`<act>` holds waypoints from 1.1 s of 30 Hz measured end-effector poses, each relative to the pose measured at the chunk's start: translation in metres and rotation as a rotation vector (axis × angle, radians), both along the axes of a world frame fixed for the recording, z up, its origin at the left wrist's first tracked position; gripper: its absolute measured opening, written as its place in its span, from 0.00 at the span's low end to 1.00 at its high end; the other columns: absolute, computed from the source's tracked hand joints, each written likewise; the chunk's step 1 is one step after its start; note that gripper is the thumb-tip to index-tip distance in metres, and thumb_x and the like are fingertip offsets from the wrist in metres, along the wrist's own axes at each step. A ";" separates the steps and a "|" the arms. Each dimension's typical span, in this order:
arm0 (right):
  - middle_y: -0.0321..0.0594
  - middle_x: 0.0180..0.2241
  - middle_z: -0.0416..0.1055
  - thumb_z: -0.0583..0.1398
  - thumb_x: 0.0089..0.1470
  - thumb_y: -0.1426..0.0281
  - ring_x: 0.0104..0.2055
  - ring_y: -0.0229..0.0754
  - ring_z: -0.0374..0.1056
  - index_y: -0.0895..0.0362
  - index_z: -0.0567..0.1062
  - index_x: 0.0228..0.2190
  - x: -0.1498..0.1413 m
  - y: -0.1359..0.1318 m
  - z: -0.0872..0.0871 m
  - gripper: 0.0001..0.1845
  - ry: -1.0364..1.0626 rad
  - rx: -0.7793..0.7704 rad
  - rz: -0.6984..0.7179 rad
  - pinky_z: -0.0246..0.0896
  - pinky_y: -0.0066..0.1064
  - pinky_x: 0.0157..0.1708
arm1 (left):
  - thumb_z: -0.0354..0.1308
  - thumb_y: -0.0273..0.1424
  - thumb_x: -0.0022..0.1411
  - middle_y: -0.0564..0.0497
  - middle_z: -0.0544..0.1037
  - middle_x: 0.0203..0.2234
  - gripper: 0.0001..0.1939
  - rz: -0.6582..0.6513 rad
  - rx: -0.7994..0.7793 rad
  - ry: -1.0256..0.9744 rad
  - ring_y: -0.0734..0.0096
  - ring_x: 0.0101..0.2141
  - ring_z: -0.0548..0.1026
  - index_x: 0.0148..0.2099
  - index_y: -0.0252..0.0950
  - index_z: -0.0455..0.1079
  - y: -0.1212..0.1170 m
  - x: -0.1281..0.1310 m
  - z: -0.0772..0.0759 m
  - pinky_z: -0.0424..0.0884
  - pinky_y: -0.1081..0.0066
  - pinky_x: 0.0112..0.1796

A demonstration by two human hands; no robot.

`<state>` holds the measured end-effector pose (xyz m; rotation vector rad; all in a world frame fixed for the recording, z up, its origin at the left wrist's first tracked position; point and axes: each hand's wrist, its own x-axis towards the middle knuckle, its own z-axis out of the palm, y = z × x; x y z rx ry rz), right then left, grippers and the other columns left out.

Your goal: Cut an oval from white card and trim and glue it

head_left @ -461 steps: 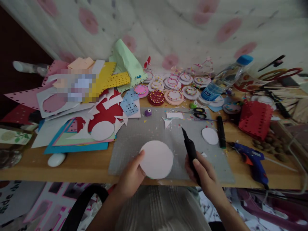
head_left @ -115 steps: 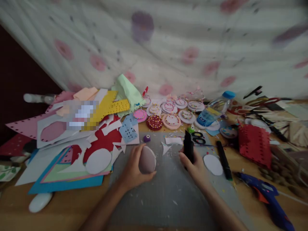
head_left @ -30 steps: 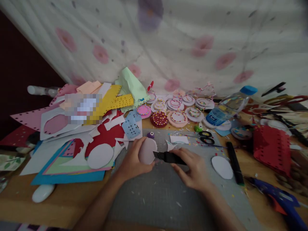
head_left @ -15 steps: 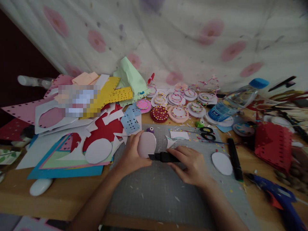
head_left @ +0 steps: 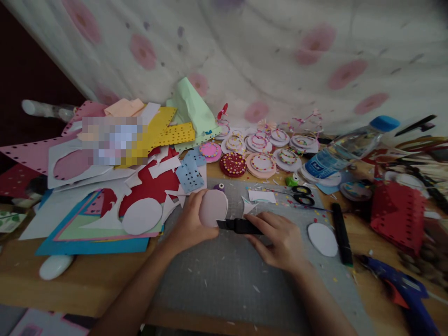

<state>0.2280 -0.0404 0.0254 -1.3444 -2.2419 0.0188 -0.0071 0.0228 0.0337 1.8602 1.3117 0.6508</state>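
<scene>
My left hand (head_left: 191, 224) is closed around the side of a white rounded disc (head_left: 213, 208) that looks like layered card, held tilted above the mat. A black utility knife (head_left: 241, 226) is gripped in my right hand (head_left: 276, 238). Its blade meets the lower right edge of the disc. Beneath both hands lies a grey cutting mat (head_left: 224, 284) scattered with small paper scraps. A purple punch-like piece (head_left: 220, 186) sits just behind the disc. Near my right fingers are a curved white offcut (head_left: 248, 206) and a white paper rectangle (head_left: 262, 196).
Black-handled scissors (head_left: 302, 195), a white oval (head_left: 322, 239), a black bar (head_left: 341, 233) and a blue glue gun (head_left: 395, 284) lie to the right. A water bottle (head_left: 325, 161) leans behind. Paper sheets (head_left: 93, 245) pile up leftward; decorated discs (head_left: 261, 164) line the back.
The knife blade has shifted slightly up and left along the disc's edge, and the disc has turned a little. Both hands keep their hold. The camera view has moved slightly.
</scene>
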 end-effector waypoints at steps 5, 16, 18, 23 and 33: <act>0.44 0.33 0.76 0.58 0.59 0.63 0.33 0.45 0.72 0.59 0.74 0.45 0.002 0.001 -0.001 0.16 -0.013 0.052 -0.015 0.64 0.34 0.30 | 0.61 0.25 0.42 0.43 0.60 0.57 0.42 -0.016 0.018 0.019 0.51 0.60 0.60 0.60 0.39 0.52 0.000 -0.002 -0.001 0.54 0.52 0.61; 0.45 0.34 0.75 0.59 0.58 0.65 0.34 0.45 0.72 0.58 0.72 0.47 0.018 0.004 0.000 0.17 0.091 0.031 -0.046 0.66 0.33 0.32 | 0.62 0.26 0.42 0.45 0.62 0.54 0.41 -0.065 0.009 0.044 0.51 0.57 0.63 0.59 0.42 0.52 -0.004 0.000 0.000 0.60 0.53 0.57; 0.45 0.33 0.75 0.58 0.58 0.65 0.32 0.44 0.72 0.59 0.72 0.47 0.011 0.003 0.003 0.16 0.062 -0.004 0.022 0.65 0.32 0.30 | 0.62 0.26 0.43 0.45 0.62 0.54 0.41 -0.051 0.016 0.047 0.51 0.57 0.62 0.59 0.42 0.52 -0.003 0.000 -0.001 0.59 0.53 0.58; 0.45 0.32 0.74 0.58 0.59 0.65 0.32 0.44 0.71 0.60 0.73 0.46 0.007 0.003 0.001 0.16 0.051 -0.036 0.032 0.64 0.33 0.30 | 0.62 0.25 0.42 0.44 0.61 0.55 0.42 -0.056 0.023 0.054 0.51 0.58 0.61 0.60 0.41 0.50 -0.002 -0.001 -0.002 0.58 0.53 0.58; 0.44 0.32 0.74 0.58 0.59 0.65 0.32 0.44 0.71 0.59 0.73 0.47 0.011 0.003 0.003 0.16 0.051 -0.031 0.055 0.65 0.33 0.29 | 0.61 0.24 0.41 0.43 0.61 0.55 0.42 -0.046 0.004 0.055 0.51 0.58 0.61 0.60 0.39 0.52 -0.003 -0.001 0.001 0.59 0.53 0.58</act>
